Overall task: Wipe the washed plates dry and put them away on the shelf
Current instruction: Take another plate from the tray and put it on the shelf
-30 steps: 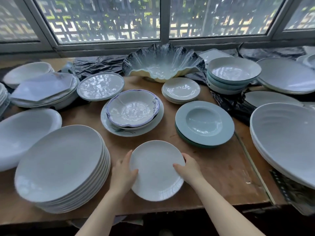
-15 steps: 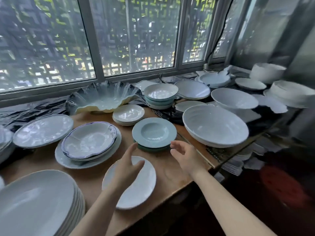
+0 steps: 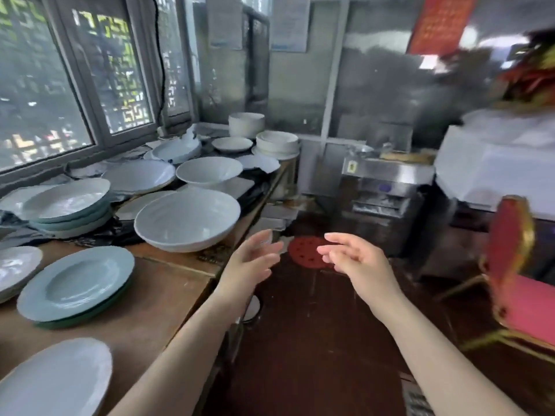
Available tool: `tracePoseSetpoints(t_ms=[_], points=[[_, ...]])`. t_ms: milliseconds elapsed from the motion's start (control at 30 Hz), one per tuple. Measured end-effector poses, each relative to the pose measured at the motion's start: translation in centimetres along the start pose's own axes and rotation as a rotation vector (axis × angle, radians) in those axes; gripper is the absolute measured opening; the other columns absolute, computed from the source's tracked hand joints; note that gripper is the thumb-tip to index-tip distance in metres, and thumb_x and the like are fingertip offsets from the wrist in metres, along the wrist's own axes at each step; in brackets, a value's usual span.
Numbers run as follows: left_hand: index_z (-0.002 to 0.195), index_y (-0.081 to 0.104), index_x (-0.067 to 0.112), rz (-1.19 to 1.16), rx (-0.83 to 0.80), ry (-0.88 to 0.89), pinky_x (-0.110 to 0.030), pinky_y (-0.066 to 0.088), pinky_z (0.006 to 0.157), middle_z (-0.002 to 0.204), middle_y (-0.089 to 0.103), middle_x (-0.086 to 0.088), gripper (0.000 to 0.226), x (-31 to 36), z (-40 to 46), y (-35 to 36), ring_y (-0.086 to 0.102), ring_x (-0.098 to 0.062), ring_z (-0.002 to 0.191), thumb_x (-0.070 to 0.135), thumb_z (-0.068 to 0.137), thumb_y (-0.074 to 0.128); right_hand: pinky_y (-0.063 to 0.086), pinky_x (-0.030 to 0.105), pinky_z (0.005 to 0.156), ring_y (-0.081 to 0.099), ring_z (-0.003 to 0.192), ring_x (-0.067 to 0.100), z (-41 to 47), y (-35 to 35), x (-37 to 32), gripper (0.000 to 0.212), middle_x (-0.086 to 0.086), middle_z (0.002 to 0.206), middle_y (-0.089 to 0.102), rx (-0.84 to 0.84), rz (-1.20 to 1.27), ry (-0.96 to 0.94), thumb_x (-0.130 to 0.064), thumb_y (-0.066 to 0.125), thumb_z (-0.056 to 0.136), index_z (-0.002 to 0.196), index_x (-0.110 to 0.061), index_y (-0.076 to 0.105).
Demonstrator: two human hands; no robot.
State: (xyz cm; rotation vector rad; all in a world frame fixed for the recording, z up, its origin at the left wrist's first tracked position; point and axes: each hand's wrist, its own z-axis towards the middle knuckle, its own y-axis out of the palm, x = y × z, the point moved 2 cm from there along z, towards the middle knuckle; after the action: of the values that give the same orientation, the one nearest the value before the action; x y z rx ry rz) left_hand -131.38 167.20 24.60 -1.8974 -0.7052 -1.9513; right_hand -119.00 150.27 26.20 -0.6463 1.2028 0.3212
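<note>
My left hand [image 3: 250,261] and my right hand [image 3: 356,259] are both raised in the middle of the frame, past the bench's right edge and over the dark floor [image 3: 315,340]. The fingers of each are released, loosely spread, and grasp nothing; the palms face each other with a gap between them. Through that gap, lower down, a red round perforated thing [image 3: 306,250] lies on the floor.

The plates are all on the wooden bench [image 3: 156,298], which fills the left side of the frame under the window [image 3: 60,85]. A white plate [image 3: 57,382] sits at the lower left corner, close to the bench's near edge. Above it is a short stack of pale green plates [image 3: 75,283], and beyond that a wide white bowl [image 3: 186,223] whose rim reaches the bench's right edge, just left of my left hand. More white plates and bowls crowd the bench back to the far corner, where a tall stack [image 3: 277,142] stands by the wall.

To the right of the bench the floor runs open back to a steel machine [image 3: 387,187]. A red chair with a gold frame [image 3: 516,265] stands at the right edge of the frame, well apart from my right hand.
</note>
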Motion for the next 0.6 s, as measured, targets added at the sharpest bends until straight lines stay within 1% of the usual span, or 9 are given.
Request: tracePoseSetpoints(t_ms=[100,200,300,400,500,600], points=[[0.127,0.056,0.028,-0.018,-0.154,-0.025,-0.036,0.045,0.097,0.112,0.072,0.006,0.044,0.1,0.2,7.0,0.064,-0.015,0.112,0.005,0.089,0.061,0.051,0.025,0.083,0.068,0.092,0.002,-3.1,-6.8,0.5,0.032,-0.016,0.095,0.074,0.15,-0.021,0.024,-0.01,0.058,0.091,0.104,-0.038,0.065],[0.128,0.056,0.024,-0.05,-0.316,-0.049,-0.039,0.046,0.097,0.114,0.072,0.0,0.043,0.3,0.0,13.7,0.065,-0.021,0.111,0.005,0.09,0.058,0.052,0.026,0.084,0.068,0.092,0.002,-6.4,-13.3,0.8,0.03,-0.016,0.097,0.073,0.271,-0.045,0.036,-0.012,0.057,0.093,0.105,-0.039,0.064],[0.133,0.052,0.017,-0.101,-0.441,-0.053,-0.044,0.043,0.104,0.12,0.068,-0.009,0.044,0.9,-0.3,20.5,0.064,-0.028,0.113,0.003,0.091,0.053,0.052,0.028,0.085,0.068,0.092,0.002,-10.1,-20.0,1.5,0.026,-0.016,0.099,0.073,0.366,-0.073,0.043,-0.017,0.056,0.095,0.109,-0.038,0.063],[0.133,0.051,0.017,-0.13,-0.522,-0.027,-0.042,0.045,0.101,0.121,0.068,-0.011,0.042,1.3,-1.3,28.2,0.065,-0.028,0.11,0.003,0.094,0.05,0.052,0.027,0.084,0.068,0.093,0.003,-14.1,-27.1,2.1,0.028,-0.018,0.1,0.072,0.459,-0.101,0.041,-0.017,0.056,0.095,0.112,-0.039,0.059],[0.131,0.052,0.02,-0.146,-0.591,0.013,-0.041,0.048,0.097,0.118,0.07,-0.007,0.039,1.3,-3.4,36.6,0.067,-0.026,0.107,0.005,0.095,0.051,0.052,0.03,0.084,0.069,0.092,0.005,-18.2,-34.7,2.8,0.03,-0.016,0.099,0.073,0.528,-0.127,0.052,-0.014,0.058,0.093,0.112,-0.038,0.059],[0.13,0.054,0.019,-0.18,-0.669,0.034,-0.04,0.049,0.094,0.116,0.071,-0.005,0.039,0.5,-5.8,45.1,0.068,-0.025,0.107,0.005,0.093,0.052,0.052,0.029,0.086,0.068,0.094,0.005,-22.7,-42.4,3.6,0.033,-0.015,0.096,0.074,0.606,-0.16,0.065,-0.008,0.059,0.091,0.108,-0.037,0.061]])
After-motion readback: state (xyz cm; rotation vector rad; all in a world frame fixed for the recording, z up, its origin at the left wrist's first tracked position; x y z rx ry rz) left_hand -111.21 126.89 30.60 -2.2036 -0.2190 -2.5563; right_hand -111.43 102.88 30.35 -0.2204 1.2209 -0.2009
